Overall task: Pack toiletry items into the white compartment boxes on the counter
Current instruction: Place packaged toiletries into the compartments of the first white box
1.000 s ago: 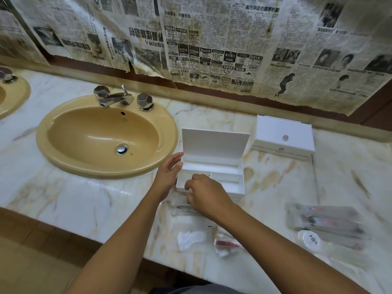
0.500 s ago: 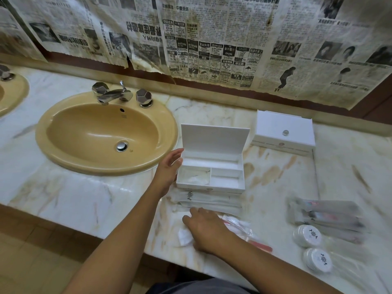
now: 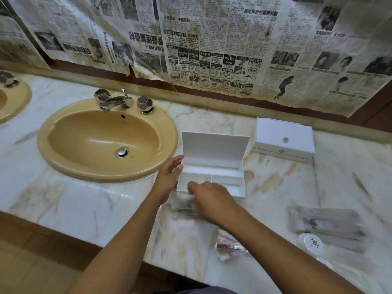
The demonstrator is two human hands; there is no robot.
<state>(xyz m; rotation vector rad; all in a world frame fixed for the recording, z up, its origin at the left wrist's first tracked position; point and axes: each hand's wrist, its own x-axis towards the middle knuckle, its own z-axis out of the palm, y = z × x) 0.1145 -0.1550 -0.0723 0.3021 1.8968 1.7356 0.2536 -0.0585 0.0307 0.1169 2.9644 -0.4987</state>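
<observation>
A white compartment box point(image 3: 212, 177) stood open on the marble worktop point(image 3: 63, 200), its lid upright at 12 o'clock, just beside the tan sink point(image 3: 106, 139) rim at its 9 o'clock. The left hand point(image 3: 168, 177) rested flat against the box's left wall, fingers straight, its grip wide. The right hand point(image 3: 209, 198) hovered over the box's front edge, fingers curled on a blurred clear packet point(image 3: 183, 201); how tight that grip was could not be told. A closed white box point(image 3: 284, 139) sat at 2 o'clock, near the back wall. Wrapped toiletries point(image 3: 326, 225) lay at 4 o'clock, well apart, with bare marble between. More packets point(image 3: 229, 247) lay near the front edge.
</observation>
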